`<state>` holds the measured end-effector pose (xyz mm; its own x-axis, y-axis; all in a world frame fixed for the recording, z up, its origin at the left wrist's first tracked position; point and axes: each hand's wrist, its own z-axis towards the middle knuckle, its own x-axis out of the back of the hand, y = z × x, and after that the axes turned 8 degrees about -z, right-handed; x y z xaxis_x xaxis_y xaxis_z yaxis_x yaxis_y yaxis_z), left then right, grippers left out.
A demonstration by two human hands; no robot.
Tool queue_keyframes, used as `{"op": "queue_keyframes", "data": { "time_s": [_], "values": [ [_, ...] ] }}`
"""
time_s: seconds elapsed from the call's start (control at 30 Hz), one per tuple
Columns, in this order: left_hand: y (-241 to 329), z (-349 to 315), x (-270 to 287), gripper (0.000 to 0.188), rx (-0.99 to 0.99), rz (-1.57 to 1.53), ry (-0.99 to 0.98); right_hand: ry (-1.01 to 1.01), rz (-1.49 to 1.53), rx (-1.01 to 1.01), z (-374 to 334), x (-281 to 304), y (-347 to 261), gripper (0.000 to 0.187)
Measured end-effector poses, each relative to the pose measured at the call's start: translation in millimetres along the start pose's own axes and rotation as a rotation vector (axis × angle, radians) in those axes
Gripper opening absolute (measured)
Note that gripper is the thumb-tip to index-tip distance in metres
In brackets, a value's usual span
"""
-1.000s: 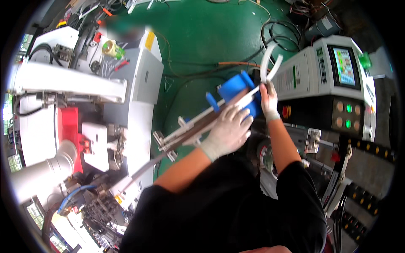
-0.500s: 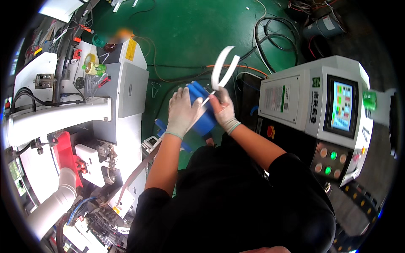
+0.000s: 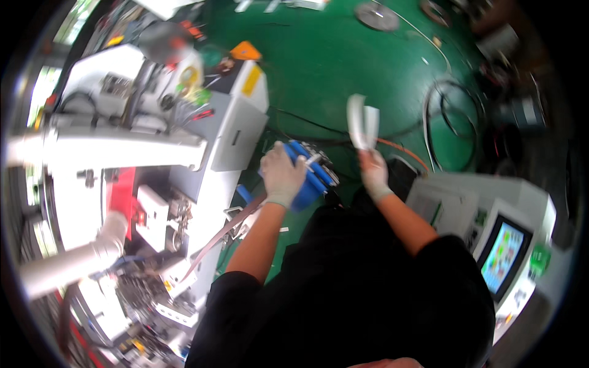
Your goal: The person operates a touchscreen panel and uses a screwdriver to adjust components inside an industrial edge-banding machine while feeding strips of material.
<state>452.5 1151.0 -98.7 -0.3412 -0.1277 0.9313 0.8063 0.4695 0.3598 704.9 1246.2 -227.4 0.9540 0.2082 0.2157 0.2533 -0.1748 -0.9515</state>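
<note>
My left hand (image 3: 282, 176), in a pale glove, lies over the left side of a blue piece of equipment (image 3: 308, 191) with bar-like upper edges. Its thumb stands apart from the fingers, and the fingertips are blurred. A short white piece (image 3: 313, 160) shows beside the thumb; whether it is attached to the blue equipment I cannot tell. To the right, my gloved right hand (image 3: 374, 175) is closed on the lower end of a folded white strip (image 3: 363, 122). The strip's two arms point upward and are smeared by motion. Small metal parts (image 3: 324, 156) show at the blue equipment's far right edge.
On my left stands a white and grey machine (image 3: 236, 138) with a thick white pipe (image 3: 123, 150) and tools on top. A control cabinet with a lit screen (image 3: 504, 254) is at the right. Cables (image 3: 402, 147) and a coiled hose (image 3: 427, 122) lie across the green floor.
My right hand has moved right, away from my left hand, carrying the white strip. My left hand stays at the blue equipment. The whole view has shifted and turned.
</note>
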Motion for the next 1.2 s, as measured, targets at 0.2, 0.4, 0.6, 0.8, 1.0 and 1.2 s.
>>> {"op": "queue_keyframes", "data": {
  "time_s": [0.2, 0.4, 0.6, 0.8, 1.0, 1.2],
  "values": [
    [37, 21, 46, 0.061, 0.066, -0.15, -0.093, 0.019, -0.102, -0.207, 68, 192, 101, 0.037],
    [25, -4, 26, 0.074, 0.344, -0.328, 0.043, -0.17, -0.423, -0.058, 184, 192, 97, 0.039],
    [44, -15, 17, 0.061, 0.412, -0.233, 0.05, -0.669, -0.404, -0.117, 304, 113, 14, 0.04],
    [75, -31, -9, 0.06, 0.515, -0.111, 0.06, -0.707, -0.247, -0.059, 416, 124, -18, 0.046],
    [99, -74, -29, 0.057, 0.493, -0.067, 0.041, -0.427, -0.302, -0.459, 486, 236, 54, 0.046],
    [102, -87, -15, 0.056, 0.421, -0.037, -0.042, -0.434, -0.971, 0.91, 458, 305, 109, 0.028]
  ]
}}
